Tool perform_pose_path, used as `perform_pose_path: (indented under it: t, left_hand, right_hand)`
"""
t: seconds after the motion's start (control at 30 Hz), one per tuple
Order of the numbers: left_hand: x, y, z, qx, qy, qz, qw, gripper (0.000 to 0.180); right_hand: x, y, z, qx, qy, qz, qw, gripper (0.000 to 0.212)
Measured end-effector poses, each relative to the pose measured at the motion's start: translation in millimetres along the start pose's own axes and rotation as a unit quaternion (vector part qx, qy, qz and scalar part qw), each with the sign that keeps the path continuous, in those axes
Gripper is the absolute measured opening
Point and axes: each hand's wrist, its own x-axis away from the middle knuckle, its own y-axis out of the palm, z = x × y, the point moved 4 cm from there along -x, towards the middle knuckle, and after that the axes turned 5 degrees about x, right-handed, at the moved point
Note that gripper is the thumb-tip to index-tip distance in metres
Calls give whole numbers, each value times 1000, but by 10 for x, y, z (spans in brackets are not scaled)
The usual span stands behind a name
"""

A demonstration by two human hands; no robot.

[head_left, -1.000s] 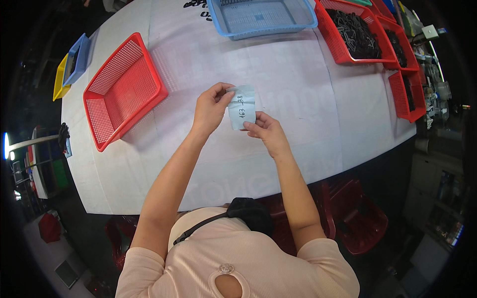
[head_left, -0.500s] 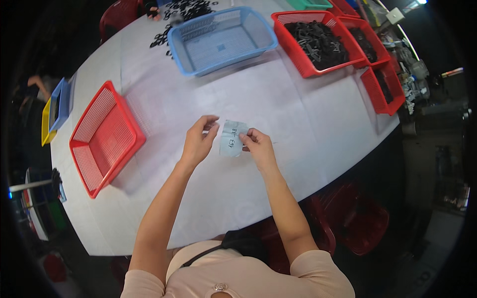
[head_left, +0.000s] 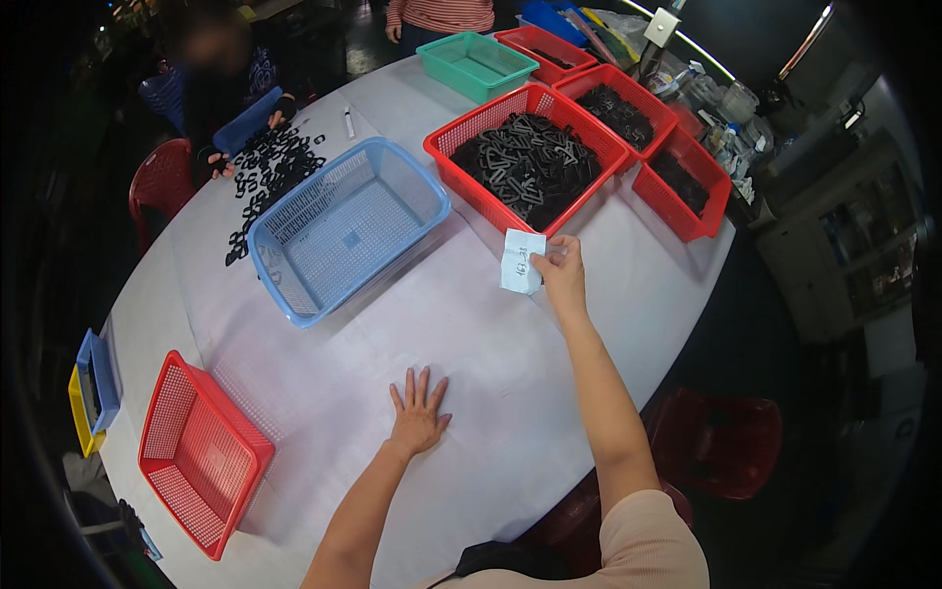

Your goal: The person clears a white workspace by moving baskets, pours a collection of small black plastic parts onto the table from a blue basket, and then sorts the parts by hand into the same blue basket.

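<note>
Between the thumb and fingers of my right hand [head_left: 563, 273] is a small pale paper slip [head_left: 520, 261] with handwriting on it. That hand reaches far out, at the near edge of a red basket [head_left: 446, 177] heaped with small black plastic pieces [head_left: 530, 162]. My left hand [head_left: 419, 422] rests palm down on the white tabletop [head_left: 491, 393], fingers spread, holding nothing. Ahead of it, to the left, is a blue basket [head_left: 353, 240] with no pieces inside.
A tilted red basket [head_left: 211, 456] stands at the left. More red baskets [head_left: 687, 187] and a green one [head_left: 476, 64] are at the far right. Across the table a co-worker's hands [head_left: 221, 165] are by scattered black pieces [head_left: 270, 177]. A red chair [head_left: 721, 442] is at right.
My right hand has carried the paper slip forward to the filled red basket. My left hand has left the slip's side and now lies flat on the table. The view has shifted.
</note>
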Motion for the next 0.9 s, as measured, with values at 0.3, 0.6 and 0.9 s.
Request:
perform_pose_path:
  t: [0.3, 0.6, 0.9]
  left_hand:
    - [9, 77, -52, 27, 21, -15, 999, 64]
    - [-20, 99, -62, 40, 15, -67, 997, 68]
    - [-28, 104, -49, 37, 18, -77, 996, 68]
  right_hand:
    - [-1084, -122, 405, 55, -44, 94, 993, 17]
    - [-1859, -158, 271, 96, -52, 87, 990, 37]
    - [-2085, 492, 382, 106, -61, -18, 992, 46]
